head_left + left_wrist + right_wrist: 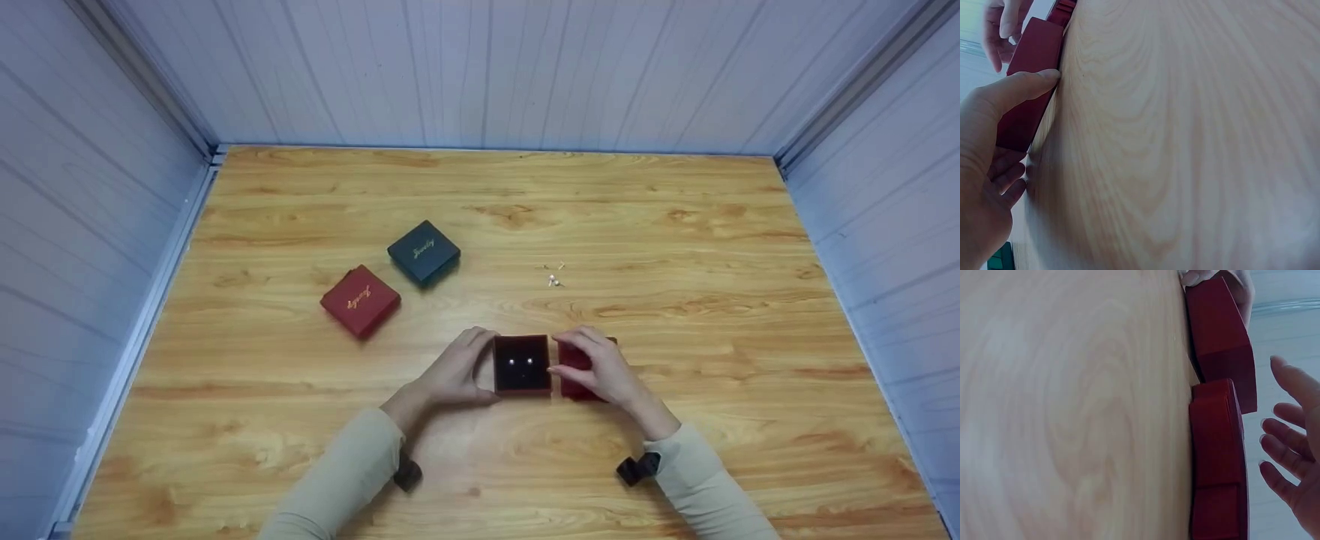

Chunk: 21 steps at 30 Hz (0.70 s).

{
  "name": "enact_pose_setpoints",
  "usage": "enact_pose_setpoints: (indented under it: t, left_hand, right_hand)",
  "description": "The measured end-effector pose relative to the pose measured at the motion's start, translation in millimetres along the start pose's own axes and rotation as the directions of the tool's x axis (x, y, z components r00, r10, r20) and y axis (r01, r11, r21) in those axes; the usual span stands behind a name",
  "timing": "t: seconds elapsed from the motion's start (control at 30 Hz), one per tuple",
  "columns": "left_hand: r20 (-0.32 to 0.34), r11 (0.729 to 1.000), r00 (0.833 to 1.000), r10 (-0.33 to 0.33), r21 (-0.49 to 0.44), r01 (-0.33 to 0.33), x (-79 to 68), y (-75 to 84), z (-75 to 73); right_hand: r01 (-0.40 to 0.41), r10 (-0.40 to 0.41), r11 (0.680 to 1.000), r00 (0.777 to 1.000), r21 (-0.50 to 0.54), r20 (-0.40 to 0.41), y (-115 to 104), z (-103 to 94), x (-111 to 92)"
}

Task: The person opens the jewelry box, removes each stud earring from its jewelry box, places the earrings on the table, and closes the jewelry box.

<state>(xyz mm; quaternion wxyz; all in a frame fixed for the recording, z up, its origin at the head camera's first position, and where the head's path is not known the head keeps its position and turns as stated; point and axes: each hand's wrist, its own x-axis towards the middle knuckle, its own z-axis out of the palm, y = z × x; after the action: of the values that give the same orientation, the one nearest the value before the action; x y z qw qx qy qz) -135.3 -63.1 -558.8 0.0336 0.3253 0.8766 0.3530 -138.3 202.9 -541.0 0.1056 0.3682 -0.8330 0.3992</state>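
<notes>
An uncovered dark red jewelry box (523, 392) sits on the table with its black insert facing up. Two small stud earrings (529, 361) show in that insert. My left hand (455, 373) holds the box from its left side; in the left wrist view the thumb (1027, 87) lies along the red front wall. To the right lies the red lid (574, 358), close beside the box. Over this lid hovers my right hand (600, 367), thumb and fingers apart and holding nothing. The right wrist view shows its fingers (1283, 439) loosely bent above the lid (1219, 455).
Several tiny earrings (554, 281) lie loose on the wooden table (675, 217) beyond the box. A closed red jewelry box (360, 301) and a dark green one (424, 253) stand to the left. Panelled walls (487, 75) border the table at the back and sides.
</notes>
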Motion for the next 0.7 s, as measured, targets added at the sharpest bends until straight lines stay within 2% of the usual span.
enact_pose_setpoints:
  t: [0.2,0.37,0.7]
  left_hand:
    - [0.002,1.0,1.0,0.008,-0.009,-0.008,0.5,-0.8,0.1]
    - [0.03,1.0,0.999,-0.017,-0.014,0.018,0.4,-0.7,-0.5]
    - [0.025,0.999,0.999,-0.034,-0.018,0.034,-0.1,0.3,-1.2]
  right_hand:
    - [-0.003,0.005,0.999,0.998,0.032,-0.055,-1.8,7.8,4.0]
    - [-0.05,0.054,0.997,0.996,0.051,-0.075,-5.7,12.9,7.9]
    - [-0.144,0.149,0.988,0.986,0.064,-0.081,-9.9,21.4,11.8]
